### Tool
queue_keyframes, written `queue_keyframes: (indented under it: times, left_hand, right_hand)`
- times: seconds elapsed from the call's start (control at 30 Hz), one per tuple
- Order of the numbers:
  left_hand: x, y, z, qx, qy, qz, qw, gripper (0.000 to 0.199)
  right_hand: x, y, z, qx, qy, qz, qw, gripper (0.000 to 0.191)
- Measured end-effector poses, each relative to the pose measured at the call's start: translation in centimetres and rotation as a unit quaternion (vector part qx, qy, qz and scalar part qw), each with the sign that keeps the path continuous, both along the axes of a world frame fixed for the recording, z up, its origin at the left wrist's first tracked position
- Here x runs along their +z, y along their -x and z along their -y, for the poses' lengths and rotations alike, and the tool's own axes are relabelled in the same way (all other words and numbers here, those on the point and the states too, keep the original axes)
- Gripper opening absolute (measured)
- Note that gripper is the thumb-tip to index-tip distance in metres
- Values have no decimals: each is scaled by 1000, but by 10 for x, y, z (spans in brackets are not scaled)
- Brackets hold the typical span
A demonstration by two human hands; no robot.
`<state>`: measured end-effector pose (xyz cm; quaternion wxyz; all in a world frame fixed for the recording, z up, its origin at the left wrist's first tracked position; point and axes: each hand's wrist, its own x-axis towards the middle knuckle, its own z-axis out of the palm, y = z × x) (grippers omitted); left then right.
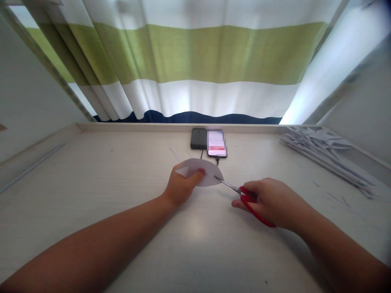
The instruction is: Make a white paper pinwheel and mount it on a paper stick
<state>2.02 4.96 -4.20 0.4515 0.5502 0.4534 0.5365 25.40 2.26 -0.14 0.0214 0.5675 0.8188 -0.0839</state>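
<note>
Okay, we judge paper [209, 167] light, bendy; left grip [179, 185] pinches its nine-o'clock side, good spot; right grip [272, 202] holds scissors [239, 190].

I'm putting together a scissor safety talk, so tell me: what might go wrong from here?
The scissors in the right hand point toward the left hand, so a slip might nick its thumb, which lies on top of the paper. The paper is gripped only at its left side, so the free right end might bend and cut unevenly. A cable runs from the phone to just behind the paper; a stray snip might catch it.
</note>
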Motion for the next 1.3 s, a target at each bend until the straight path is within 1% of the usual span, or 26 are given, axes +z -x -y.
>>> queue_keyframes:
  times: [0.27,0.53,0.67,0.8,1.07,1.3]
  left_hand:
    - [-1,1,-3,4,-1,-9,1000,12]
    - [0,1,-1,25,23,-27,999,13]
    - [7,-1,2,18,25,-24,999,18]
    - [13,-3,5,3,14,-40,999,17]
    - [10,-2,4,5,5,-45,999,19]
    - [9,-1,3,9,-9,-63,998,19]
  right_hand:
    - [2,0,1,-1,12,-15,1000,49]
    - [2,-1,2,-2,15,-17,1000,58]
    - [6,1,3,-6,29,-26,999,54]
    - [8,3,3,-2,37,-27,999,51]
    - [8,4,4,11,56,-46,997,48]
    - [5,3,2,10,50,-31,998,49]
